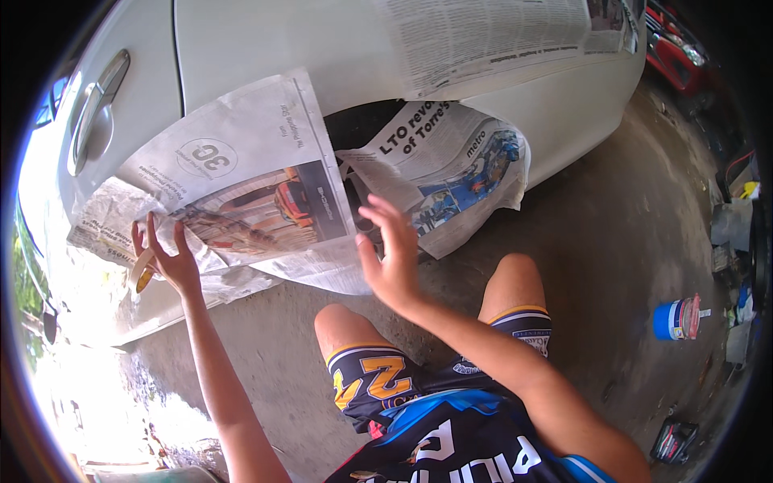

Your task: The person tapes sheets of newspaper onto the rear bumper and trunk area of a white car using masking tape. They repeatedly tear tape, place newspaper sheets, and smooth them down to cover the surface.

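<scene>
My left hand (173, 262) presses spread fingertips on a sheet of newspaper (233, 173) that lies against the white car's side. A roll of masking tape (142, 272) hangs at the fingers of that hand; how they hold it is partly hidden. My right hand (392, 262) is raised by the sheet's right edge, fingers apart and with nothing seen in it. Whether it touches the paper I cannot tell. Just beyond it, another newspaper piece (459, 181) covers part of the wheel area. A dark gap of the wheel arch (366, 121) shows between the two papers.
More newspaper (499, 40) covers the upper part of the car body (274, 40). A door handle (97, 109) is at the left. On the concrete floor (580, 266) at the right stand a blue and pink tub (678, 319) and a dark container (675, 440). Clutter lines the far right.
</scene>
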### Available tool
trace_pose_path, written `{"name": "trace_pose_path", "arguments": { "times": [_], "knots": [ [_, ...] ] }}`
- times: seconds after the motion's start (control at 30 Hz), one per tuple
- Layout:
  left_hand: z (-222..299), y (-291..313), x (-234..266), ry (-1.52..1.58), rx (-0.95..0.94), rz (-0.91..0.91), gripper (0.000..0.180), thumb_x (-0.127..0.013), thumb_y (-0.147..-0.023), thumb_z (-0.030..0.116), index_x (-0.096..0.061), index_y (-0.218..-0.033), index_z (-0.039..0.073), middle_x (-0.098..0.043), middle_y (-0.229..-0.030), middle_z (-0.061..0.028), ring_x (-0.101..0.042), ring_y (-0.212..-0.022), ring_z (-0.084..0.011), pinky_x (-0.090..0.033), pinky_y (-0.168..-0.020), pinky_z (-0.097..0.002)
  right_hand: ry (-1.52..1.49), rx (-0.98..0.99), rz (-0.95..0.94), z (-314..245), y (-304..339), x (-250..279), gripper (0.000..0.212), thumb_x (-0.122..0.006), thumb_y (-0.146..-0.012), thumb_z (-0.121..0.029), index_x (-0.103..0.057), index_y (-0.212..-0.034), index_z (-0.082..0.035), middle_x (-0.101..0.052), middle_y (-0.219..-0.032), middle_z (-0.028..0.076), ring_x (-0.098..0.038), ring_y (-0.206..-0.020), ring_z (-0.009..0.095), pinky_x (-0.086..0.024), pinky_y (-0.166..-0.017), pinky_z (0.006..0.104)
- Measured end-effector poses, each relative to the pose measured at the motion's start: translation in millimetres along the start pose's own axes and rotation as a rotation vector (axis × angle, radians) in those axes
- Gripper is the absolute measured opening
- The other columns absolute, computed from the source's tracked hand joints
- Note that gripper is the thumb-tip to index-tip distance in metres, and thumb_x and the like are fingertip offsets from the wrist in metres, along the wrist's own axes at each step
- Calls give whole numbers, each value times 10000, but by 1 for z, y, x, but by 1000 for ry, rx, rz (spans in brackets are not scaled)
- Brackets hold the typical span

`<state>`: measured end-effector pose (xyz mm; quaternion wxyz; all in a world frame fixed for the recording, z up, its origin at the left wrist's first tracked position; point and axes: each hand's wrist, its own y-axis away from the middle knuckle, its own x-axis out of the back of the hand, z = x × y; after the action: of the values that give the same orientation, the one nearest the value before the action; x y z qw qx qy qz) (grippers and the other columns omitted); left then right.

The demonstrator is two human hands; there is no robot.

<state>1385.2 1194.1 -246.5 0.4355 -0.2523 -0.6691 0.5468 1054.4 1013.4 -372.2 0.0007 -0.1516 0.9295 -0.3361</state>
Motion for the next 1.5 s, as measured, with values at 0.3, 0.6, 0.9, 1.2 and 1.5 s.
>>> {"name": "trace_pose_path", "arguments": {
  "times": [0.3,0.6,0.9,1.2,1.5],
  "knots": [
    [5,9,-6,78,73,38,538,-790,-945,303,-631,-1445,183,-475,-1535,-193,-497,-1331,-382,-408,-1111,-535,-167,91,-69,-20,-35,4,691,-796,-896,-148,-448,-1482,-31,-582,-1444,170,-697,-962,197,-521,-698,289],
    [15,10,7,74,29,6,511,-766,-965,259,-630,-1449,171,-495,-1514,-180,-486,-1336,-363,-414,-1105,-524,-725,-274,-103,-47,-97,3,246,-767,-981,-168,-704,-1113,29,-752,-968,80,-718,-749,123,-512,-614,226],
    [151,83,-47,259,-49,-61,626,-843,-870,190,-639,-1461,230,-321,-1608,-267,-330,-1472,-428,-369,-1150,-523,-369,-304,342,22,-78,138,216,-760,-985,-159,-712,-1079,30,-749,-908,67,-713,-737,140,-527,-677,264],
    [167,98,-67,26,68,-268,530,-552,-1061,364,-476,-1582,309,-270,-1666,-239,-281,-1489,-469,-184,-1195,-649,-256,-345,293,61,-84,148,330,-748,-990,-139,-641,-1240,48,-735,-1126,130,-755,-908,176,-578,-771,283],
    [146,83,-72,-16,166,-343,507,-362,-1122,429,-441,-1609,311,-380,-1640,-204,-280,-1505,-449,-143,-1214,-614,379,540,77,38,-54,91,565,-693,-954,-113,-519,-1486,-38,-388,-1625,212,-402,-1502,407,-354,-1182,567]
  ]
}}
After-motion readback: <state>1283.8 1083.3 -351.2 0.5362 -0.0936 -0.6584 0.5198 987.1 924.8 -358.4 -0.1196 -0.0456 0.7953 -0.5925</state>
